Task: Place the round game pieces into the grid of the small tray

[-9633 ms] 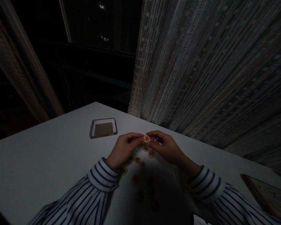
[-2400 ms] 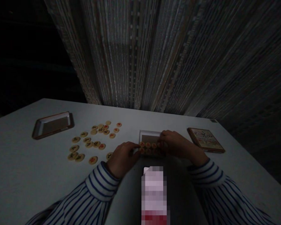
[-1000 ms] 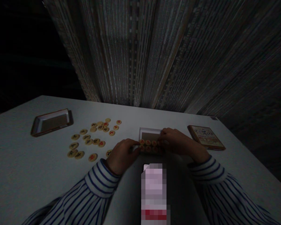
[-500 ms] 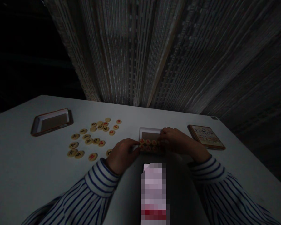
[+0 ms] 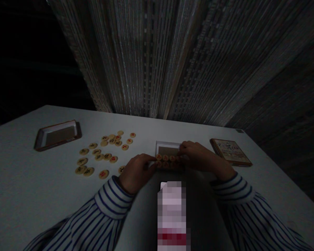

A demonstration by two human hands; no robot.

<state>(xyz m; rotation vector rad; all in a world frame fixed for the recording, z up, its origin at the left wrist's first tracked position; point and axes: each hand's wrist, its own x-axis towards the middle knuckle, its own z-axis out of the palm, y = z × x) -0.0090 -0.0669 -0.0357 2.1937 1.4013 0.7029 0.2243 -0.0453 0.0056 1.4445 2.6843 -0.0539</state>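
Note:
Low in front of me lies a shallow light-walled box (image 5: 169,143), with two rows of round wooden xiangqi pieces (image 5: 165,158) in its near half. Red characters mark the pieces. My left hand (image 5: 137,172) is closed at the box's left side, index finger and thumb at the ends of the rows. At the right side, my right hand (image 5: 199,157) is curled over the wall, its fingertips by the last pieces and partly hidden. Loose xiangqi pieces (image 5: 103,174), several of them with black or red characters, lie scattered to the left of the box.
An open tray-like lid (image 5: 59,136) rests at the far left of the white table (image 5: 143,127). A flat box with a printed cover (image 5: 231,152) lies to the right. Behind the table hangs a striped curtain (image 5: 136,62). A blurred-out object (image 5: 172,209) is nearest me.
Almost nothing differs. Both hands stay at the sides of the box, and the loose pieces lie where they were. The view has shifted very slightly.

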